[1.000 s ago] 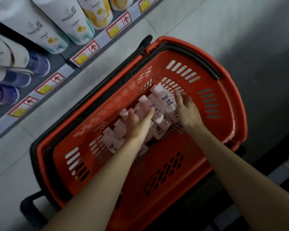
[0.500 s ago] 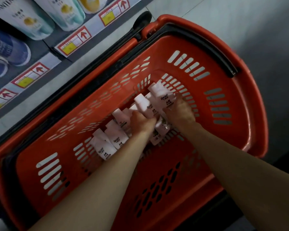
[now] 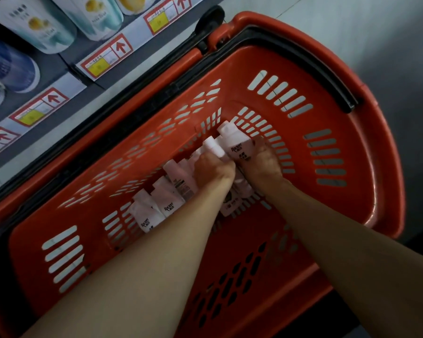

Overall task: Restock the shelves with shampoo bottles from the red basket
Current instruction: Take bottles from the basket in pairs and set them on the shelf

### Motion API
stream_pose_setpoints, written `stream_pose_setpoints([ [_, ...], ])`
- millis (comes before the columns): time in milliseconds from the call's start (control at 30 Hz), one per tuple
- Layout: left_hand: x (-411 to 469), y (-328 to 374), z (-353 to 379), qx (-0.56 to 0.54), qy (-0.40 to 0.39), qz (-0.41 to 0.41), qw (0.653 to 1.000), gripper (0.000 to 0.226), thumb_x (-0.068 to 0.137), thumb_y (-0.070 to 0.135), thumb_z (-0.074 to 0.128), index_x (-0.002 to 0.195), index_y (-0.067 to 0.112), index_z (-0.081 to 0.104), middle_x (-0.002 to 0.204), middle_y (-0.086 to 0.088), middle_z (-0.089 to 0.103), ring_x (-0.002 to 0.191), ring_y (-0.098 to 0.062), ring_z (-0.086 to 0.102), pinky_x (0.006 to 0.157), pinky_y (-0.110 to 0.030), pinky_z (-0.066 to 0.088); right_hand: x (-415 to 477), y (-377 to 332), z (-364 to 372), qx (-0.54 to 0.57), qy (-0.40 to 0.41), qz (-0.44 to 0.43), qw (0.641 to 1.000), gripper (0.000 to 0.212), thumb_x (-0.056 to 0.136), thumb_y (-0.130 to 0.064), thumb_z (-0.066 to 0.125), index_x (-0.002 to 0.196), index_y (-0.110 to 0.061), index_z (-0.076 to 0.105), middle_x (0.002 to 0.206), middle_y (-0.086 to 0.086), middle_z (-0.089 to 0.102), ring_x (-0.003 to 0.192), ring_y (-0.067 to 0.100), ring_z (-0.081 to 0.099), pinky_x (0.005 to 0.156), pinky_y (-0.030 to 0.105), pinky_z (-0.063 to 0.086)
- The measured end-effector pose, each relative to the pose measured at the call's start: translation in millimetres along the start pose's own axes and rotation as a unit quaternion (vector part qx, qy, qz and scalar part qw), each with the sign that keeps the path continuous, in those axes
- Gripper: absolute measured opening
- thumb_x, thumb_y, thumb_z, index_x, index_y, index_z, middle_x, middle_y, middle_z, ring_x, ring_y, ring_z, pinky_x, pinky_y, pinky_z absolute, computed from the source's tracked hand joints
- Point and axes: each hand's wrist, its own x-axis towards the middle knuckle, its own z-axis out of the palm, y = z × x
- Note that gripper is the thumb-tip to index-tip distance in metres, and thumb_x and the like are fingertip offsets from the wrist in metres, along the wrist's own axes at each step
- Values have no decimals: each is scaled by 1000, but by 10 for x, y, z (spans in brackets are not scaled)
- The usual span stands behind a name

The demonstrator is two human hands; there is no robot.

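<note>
Inside basket [image 3: 366,167], hands [image 3: 214,170] [image 3: 264,164] grip bottles [image 3: 238,146].

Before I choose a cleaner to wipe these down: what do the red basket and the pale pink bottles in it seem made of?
The red basket looks like rigid moulded plastic, semi-gloss, judging by the slotted walls and soft sheen along the rim. The pale pink bottles: probably plastic too, smooth satin surface with black printed lettering; blur leaves the exact finish open.

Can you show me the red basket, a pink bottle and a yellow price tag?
red basket [image 3: 366,167]: head view, right wall.
pink bottle [image 3: 238,150]: head view, label.
yellow price tag [image 3: 97,67]: head view, yellow patch.
</note>
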Motion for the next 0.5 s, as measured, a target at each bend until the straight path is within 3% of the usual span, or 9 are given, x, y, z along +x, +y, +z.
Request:
stream_pose_setpoints([
  [100, 6, 16, -19, -7, -18, -14, 1000, 27, 93, 33, 64, 109, 11, 66, 111, -7, 71, 103, -26, 68, 73, -29, 46, -12, -30, -30, 40, -17, 25, 999, 64, 84, -27, 76, 136, -13, 42, 134, 10, 56, 128, 29, 52, 101, 39, 44],
  [300, 111, -94, -13, -72, -57, -41, 995, 35, 88, 45, 65, 102, 13, 67, 109, -6, 72, 96, -24, 69, 81, -31, 54, 8, -52, -79, 38, -54, 20, 998, 55, 90, -19, 70, 136, -9, 43, 132, 12, 57, 125, 28, 55, 83, 27, 38],
  [400, 85, -155, -25, -111, -90, -31, 989, 46, 84, 49, 69, 113, 14, 62, 110, -3, 70, 97, -22, 67, 84, -34, 56, -14, -57, -91, 41, -65, 37, 996, 57, 92, -18, 67, 140, -9, 38, 137, 13, 52, 128, 29, 51, 93, 31, 44],
  [500, 7, -216, -70, -110, -108, 1, 988, 39, 87, 49, 65, 110, 19, 55, 105, 1, 66, 96, -21, 64, 82, -32, 52, -43, 2, -134, 60, -58, 24, 996, 59, 90, -20, 69, 140, -8, 40, 137, 15, 52, 127, 32, 51, 101, 38, 46],
])
